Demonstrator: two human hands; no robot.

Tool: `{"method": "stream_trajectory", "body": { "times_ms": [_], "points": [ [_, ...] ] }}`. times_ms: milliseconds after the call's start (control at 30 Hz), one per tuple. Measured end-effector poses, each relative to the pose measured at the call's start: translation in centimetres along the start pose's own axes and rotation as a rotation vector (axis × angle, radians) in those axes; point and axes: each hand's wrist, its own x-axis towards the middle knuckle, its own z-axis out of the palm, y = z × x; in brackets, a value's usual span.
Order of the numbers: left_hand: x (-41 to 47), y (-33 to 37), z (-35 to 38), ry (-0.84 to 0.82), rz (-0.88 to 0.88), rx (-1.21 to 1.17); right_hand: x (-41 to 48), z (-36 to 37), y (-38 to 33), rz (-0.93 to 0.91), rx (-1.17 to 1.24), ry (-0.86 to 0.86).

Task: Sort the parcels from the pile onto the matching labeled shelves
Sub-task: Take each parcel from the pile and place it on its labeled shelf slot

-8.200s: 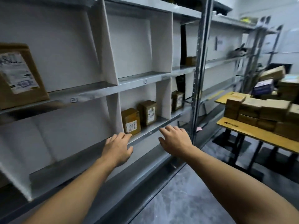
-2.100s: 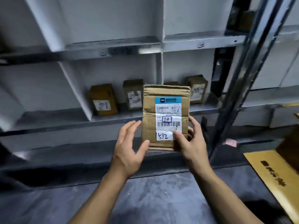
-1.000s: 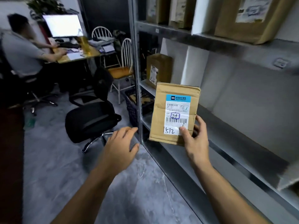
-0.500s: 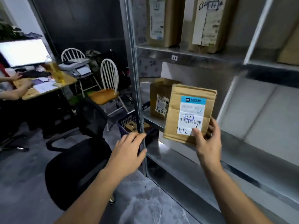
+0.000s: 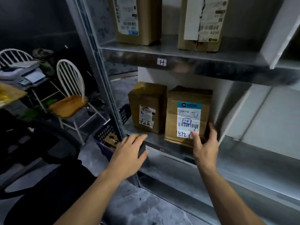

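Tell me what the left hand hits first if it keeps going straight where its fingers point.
Probably the front edge of the metal shelf; the left hand already hovers at it. Beyond stands the smaller parcel. Depth is unclear.

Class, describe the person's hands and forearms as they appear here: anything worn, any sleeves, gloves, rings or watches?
Both the left hand and the right hand are bare, with no gloves. No ring, watch or band shows. Both forearms are uncovered as far as the frame's lower edge, so no sleeve is in view. Nails look short and unpainted.
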Motion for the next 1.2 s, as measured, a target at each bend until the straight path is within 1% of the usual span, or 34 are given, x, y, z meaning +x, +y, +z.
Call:
{"method": "stream_trajectory", "body": {
  "times_ms": [100, 267, 367, 433, 533, 600, 733, 1000, 1100, 1200],
  "points": [
    [2.5, -0.5, 1.0, -0.046, 0.038, 0.002, 1.1, 1.2, 1.3, 0.059, -0.009, 0.027],
    [5.8, -0.8, 2.2, -0.08, 0.076, -0.011, 3.4, 2.6, 3.0, 0.064, -0.045, -0.046],
    [7.1, -0.7, 2.6, -0.102, 0.099, -0.025, 3.8, 2.9, 4.1, 0.09, -0.093, -0.054],
    [7.8, -0.8, 2.8, -0.113, 0.109, -0.034, 3.9, 3.0, 5.1, 0.146, -0.11, -0.069],
    [8.7, -1.1, 3.1, -0.14, 0.128, -0.05, 3.9, 3.3, 6.4, 0.253, -0.061, -0.148],
    [9.3, -1.1, 3.2, -0.145, 0.138, -0.057, 3.9, 3.4, 7.0, 0.288, -0.045, -0.183],
    [10.2, -1.0, 3.3, -0.145, 0.164, -0.069, 4.5, 3.6, 7.4, 0.337, -0.059, -0.201],
    [9.4, -2.1, 3.0, -0.169, 0.162, -0.123, 4.4, 4.2, 6.4, 0.304, -0.051, -0.165],
    [8.6, -2.9, 2.6, -0.162, 0.167, -0.138, 3.1, 3.6, 5.5, 0.255, -0.163, -0.106],
    [7.8, -3.2, 2.3, -0.161, 0.19, -0.132, 1.2, 2.3, 4.6, 0.273, -0.293, -0.032]
  ]
}}
